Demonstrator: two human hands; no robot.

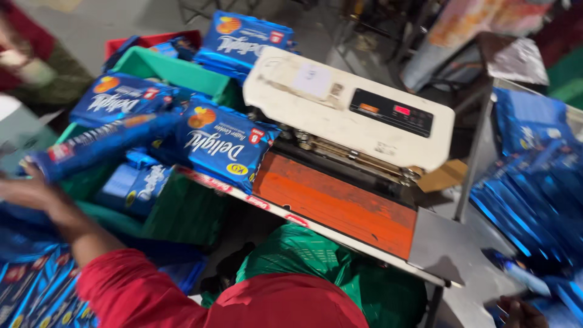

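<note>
Two hands: one is seen at nine o'clock, the other is barely caught at five o'clock; they are held well apart.
Left hand (30, 191): stretched out from a red sleeve (130, 285) toward nine o'clock, blurred; a long blue biscuit roll (100, 144) is touched at its lower end, but a closed grip cannot be told.
Right hand (519, 313): cut off by the bottom edge, only knuckles shown; its state cannot be told. It is placed just beside a small blue pack (523, 274).
Biscuit roll: laid slanted over the green crate (182, 215), beside flat blue packets (228, 146).
Sealing machine (349, 109): set at twelve o'clock, above an orange belt (334, 203).
Blue stack (531, 182): smeared by motion at three o'clock.
</note>
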